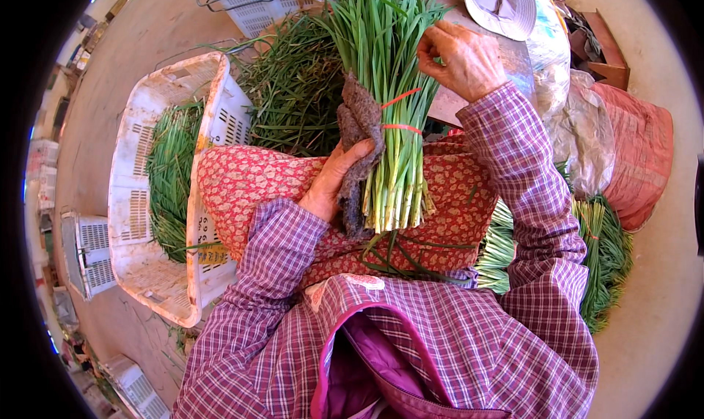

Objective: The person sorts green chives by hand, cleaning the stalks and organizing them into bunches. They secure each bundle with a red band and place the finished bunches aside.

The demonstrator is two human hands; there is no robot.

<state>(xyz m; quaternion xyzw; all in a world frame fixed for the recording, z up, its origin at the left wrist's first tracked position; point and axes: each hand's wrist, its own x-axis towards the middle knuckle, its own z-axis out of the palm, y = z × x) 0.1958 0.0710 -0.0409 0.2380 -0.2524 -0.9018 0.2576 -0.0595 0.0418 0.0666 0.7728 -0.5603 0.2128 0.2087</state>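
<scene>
One leafy bundle (392,74) is over our lap (249,173), left hand (332,178) clasping grey cloth (359,115) against it, right hand (466,58) curled, hold unclear; we'd grip the stalks (396,177), likely stiffer than the bruisable leaves (374,30).

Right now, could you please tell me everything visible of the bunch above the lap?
The bunch has long, flat green leaves at its far end and paler, cut stems nearer. A red band circles it; a red strip slants above. Brown-grey cloth in the left grip meets its left side; whether the right grip touches it is unclear.
</scene>
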